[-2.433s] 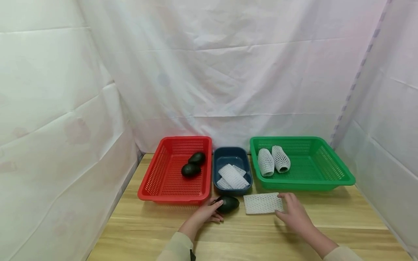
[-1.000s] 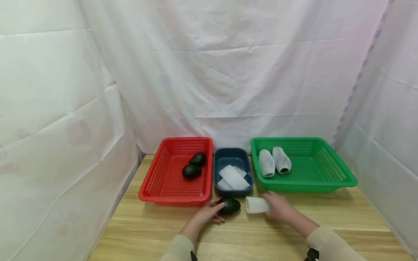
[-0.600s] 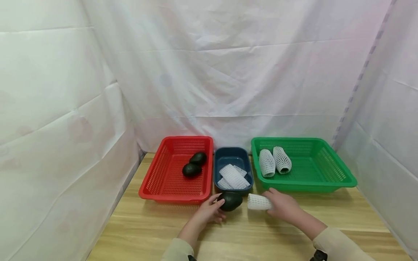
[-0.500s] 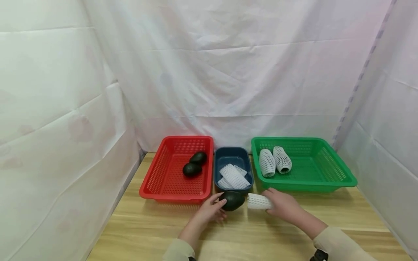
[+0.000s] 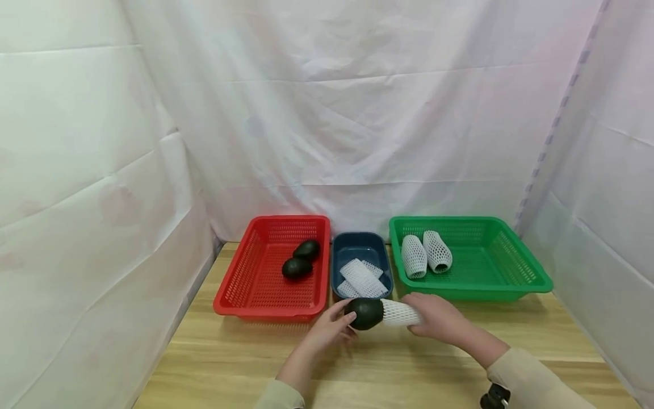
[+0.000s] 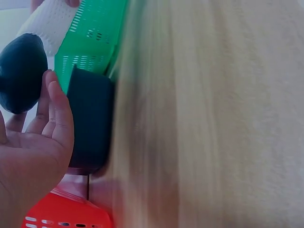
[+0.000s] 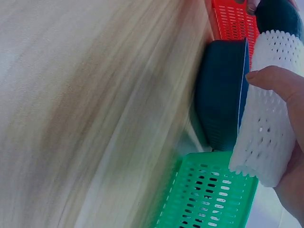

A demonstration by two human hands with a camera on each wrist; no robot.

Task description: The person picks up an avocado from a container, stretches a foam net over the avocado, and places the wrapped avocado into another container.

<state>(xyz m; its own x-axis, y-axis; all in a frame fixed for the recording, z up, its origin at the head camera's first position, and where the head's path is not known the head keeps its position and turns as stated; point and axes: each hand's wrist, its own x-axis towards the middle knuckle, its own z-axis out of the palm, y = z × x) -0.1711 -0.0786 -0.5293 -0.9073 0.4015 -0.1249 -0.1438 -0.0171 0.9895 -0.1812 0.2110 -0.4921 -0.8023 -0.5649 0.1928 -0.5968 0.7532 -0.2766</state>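
Avocado [image 5: 364,314]: while its left end is pinched by the left grip [image 5: 327,328] above the bench [image 5: 378,369], its right end is set at the net sleeve's [image 5: 401,313] mouth.
Sleeve: wrapped by the right grip [image 5: 436,317].
Red basket [image 5: 268,287], far left: two darker avocados [image 5: 297,268] are contained.

A wooden table [image 5: 388,369] with pale yellow-brown, streaky grain carried three plastic containers in a row along its far side. A red perforated basket [image 5: 255,278] stood at the left, a dark blue rectangular tub [image 5: 360,247] just beside it in the middle, and a green perforated basket [image 5: 490,267], set crosswise, at the right.
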